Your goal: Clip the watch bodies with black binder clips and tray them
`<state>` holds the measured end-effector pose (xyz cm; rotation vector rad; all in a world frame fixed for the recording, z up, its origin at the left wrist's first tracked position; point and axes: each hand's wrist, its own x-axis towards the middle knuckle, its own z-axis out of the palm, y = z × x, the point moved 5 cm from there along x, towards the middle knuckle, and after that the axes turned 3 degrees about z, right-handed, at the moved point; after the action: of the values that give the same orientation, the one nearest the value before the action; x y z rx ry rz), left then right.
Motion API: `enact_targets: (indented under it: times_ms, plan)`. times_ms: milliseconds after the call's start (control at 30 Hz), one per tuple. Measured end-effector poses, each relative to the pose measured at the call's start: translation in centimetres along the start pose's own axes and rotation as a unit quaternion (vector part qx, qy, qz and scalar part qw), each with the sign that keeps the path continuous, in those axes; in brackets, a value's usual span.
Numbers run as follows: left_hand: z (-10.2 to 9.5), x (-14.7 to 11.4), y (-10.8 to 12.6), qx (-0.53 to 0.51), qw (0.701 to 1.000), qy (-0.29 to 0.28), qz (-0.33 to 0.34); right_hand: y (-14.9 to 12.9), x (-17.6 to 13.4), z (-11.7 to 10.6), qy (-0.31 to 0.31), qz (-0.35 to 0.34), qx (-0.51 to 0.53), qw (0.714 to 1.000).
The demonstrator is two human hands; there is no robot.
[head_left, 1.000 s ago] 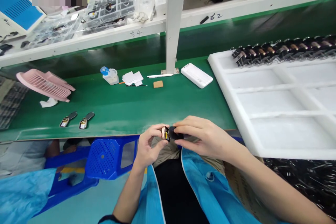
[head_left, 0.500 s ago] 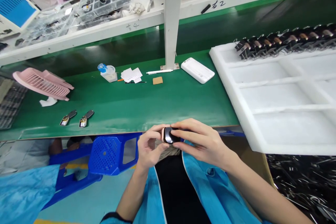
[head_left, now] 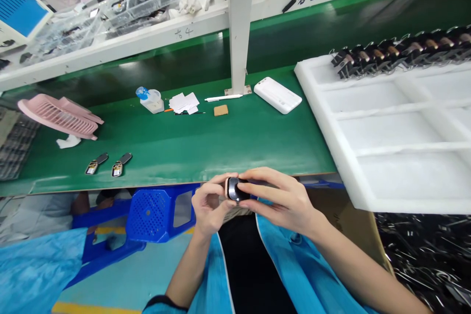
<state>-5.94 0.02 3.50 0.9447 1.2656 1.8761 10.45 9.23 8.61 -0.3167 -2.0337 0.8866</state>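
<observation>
Between my two hands, just off the front edge of the green table [head_left: 176, 147], is a smartwatch body [head_left: 235, 189] with a glossy black face and a rose-gold rim. My left hand [head_left: 211, 204] grips its left side between thumb and fingers. From the right, my right hand [head_left: 281, 197] closes on it, fingers lying over the dark face and thumb underneath, so its right part is hidden. To the left on the table lie two opened watch bodies, one [head_left: 91, 166] beside the other [head_left: 117, 169], each with its dark screen folded out.
A pink fan-like object [head_left: 61, 115], a small bottle [head_left: 150, 100], white paper slips [head_left: 184, 102], a pen [head_left: 223, 98], a tan block [head_left: 221, 110] and a white power bank [head_left: 277, 95] lie farther back. At right is a white foam tray [head_left: 349, 167] with binder clips [head_left: 386, 56]. A blue stool [head_left: 149, 213] stands below.
Both hands keep hold of the smartwatch body with almost the same grip. It has tilted slightly, and the camera view has shifted a little.
</observation>
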Motion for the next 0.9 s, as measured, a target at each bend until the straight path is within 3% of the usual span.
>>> enact_targets:
  times_ms: [267,900]
  plan:
    - [0.72,0.39,0.51,0.026,0.987,-0.069,0.141,-0.02,-0.03,0.05,0.012,-0.009,-0.007,1.000]
    - [0.65,0.53,0.26,0.042,0.988,-0.060,0.136,0.95,-0.17,-0.45,0.016,0.043,0.048,0.998]
